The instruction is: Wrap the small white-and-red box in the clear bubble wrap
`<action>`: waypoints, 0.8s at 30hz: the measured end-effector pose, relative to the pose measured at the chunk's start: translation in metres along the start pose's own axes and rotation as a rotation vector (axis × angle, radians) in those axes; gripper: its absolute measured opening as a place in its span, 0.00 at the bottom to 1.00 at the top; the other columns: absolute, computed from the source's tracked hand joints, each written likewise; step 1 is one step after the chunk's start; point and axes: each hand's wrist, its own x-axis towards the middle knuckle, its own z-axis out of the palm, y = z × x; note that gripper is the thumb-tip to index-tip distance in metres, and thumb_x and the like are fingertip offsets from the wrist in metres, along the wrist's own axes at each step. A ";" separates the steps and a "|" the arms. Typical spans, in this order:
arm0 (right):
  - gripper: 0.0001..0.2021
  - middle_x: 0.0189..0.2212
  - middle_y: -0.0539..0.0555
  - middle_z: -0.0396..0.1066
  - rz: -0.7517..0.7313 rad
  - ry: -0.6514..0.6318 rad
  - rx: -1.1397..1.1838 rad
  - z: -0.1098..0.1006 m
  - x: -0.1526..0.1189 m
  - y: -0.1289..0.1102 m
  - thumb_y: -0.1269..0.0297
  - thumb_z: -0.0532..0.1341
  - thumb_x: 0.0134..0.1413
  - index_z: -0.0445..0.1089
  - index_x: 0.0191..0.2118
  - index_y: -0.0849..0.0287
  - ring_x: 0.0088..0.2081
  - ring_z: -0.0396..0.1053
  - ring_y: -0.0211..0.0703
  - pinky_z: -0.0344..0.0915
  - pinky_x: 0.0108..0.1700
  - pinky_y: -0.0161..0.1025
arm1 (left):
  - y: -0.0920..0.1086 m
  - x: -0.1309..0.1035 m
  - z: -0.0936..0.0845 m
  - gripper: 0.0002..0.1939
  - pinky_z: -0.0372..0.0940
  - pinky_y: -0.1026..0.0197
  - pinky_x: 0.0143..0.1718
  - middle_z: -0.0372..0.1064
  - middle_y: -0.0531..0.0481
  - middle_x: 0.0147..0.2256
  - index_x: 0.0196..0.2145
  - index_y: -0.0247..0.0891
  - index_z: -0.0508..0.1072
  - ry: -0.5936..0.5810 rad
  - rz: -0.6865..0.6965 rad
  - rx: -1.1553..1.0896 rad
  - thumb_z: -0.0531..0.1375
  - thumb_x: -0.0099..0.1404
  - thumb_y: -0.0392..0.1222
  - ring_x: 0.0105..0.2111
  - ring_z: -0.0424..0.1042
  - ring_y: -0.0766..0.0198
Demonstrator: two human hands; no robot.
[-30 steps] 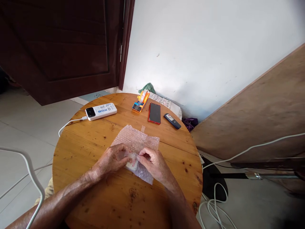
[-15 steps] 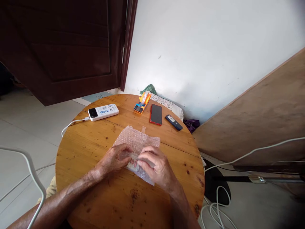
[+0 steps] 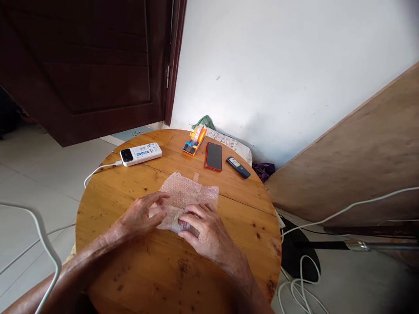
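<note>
Lying beyond the bubble wrap (image 3: 190, 194) mid-worktop (image 3: 131, 183): power bank (image 3: 140, 154), tape dispenser (image 3: 194, 141), phone (image 3: 213, 156), small dark handset (image 3: 238, 167). Pressing flat, fingers spread, left hand (image 3: 141, 214); curled, pinching the wrap's near fold, right hand (image 3: 201, 229).

We see bright, even daylight; white wall (image 3: 278, 65) near glare at 1 o'clock, door (image 3: 81, 65) dim at 10. Soft shadows, sharp centre, wide-angle bend + darkening at corners.
</note>
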 end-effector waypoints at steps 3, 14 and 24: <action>0.10 0.41 0.51 0.72 -0.004 -0.025 -0.013 -0.001 0.000 -0.002 0.69 0.66 0.55 0.73 0.43 0.54 0.43 0.66 0.44 0.59 0.49 0.44 | -0.011 0.001 -0.003 0.20 0.68 0.62 0.35 0.75 0.51 0.33 0.49 0.39 0.72 0.017 -0.049 0.130 0.54 0.59 0.41 0.32 0.75 0.62; 0.09 0.40 0.55 0.69 -0.004 -0.020 -0.073 -0.002 0.001 -0.010 0.69 0.63 0.56 0.73 0.43 0.57 0.44 0.64 0.49 0.60 0.49 0.49 | -0.014 -0.009 -0.007 0.23 0.64 0.57 0.38 0.74 0.46 0.42 0.55 0.41 0.68 0.025 -0.206 0.589 0.57 0.63 0.49 0.40 0.74 0.54; 0.10 0.43 0.55 0.68 0.022 -0.073 -0.005 -0.003 0.001 -0.009 0.69 0.61 0.58 0.73 0.45 0.57 0.45 0.65 0.46 0.64 0.47 0.43 | -0.010 -0.013 -0.008 0.29 0.61 0.61 0.31 0.71 0.52 0.26 0.54 0.35 0.70 -0.050 -0.349 0.242 0.57 0.58 0.50 0.28 0.72 0.59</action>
